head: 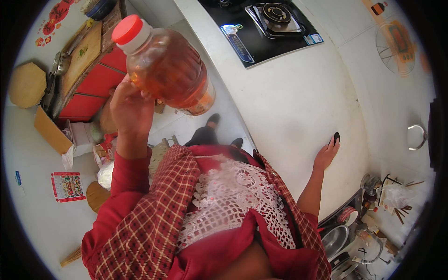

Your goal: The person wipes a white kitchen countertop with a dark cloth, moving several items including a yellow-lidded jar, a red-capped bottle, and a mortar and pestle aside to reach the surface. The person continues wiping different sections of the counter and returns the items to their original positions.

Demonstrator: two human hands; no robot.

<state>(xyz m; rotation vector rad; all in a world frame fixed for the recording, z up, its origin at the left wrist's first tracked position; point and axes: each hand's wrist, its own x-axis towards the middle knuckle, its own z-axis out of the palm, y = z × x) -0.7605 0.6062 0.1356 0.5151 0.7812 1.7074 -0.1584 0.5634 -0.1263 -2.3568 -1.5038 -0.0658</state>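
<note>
My left hand is raised and wrapped around a clear plastic bottle of amber-brown liquid. The bottle tilts, its red screw cap towards the upper left and its labelled base towards the lower right. Over on the white countertop, my right hand has its fingers on a small dark oval object. What that object is cannot be made out, and my fingers hide part of it.
A black glass gas hob is set in the counter's far end. Metal bowls and utensils crowd the near right. At left, a wooden cutting board lies above red cabinet doors, with an open cardboard box below.
</note>
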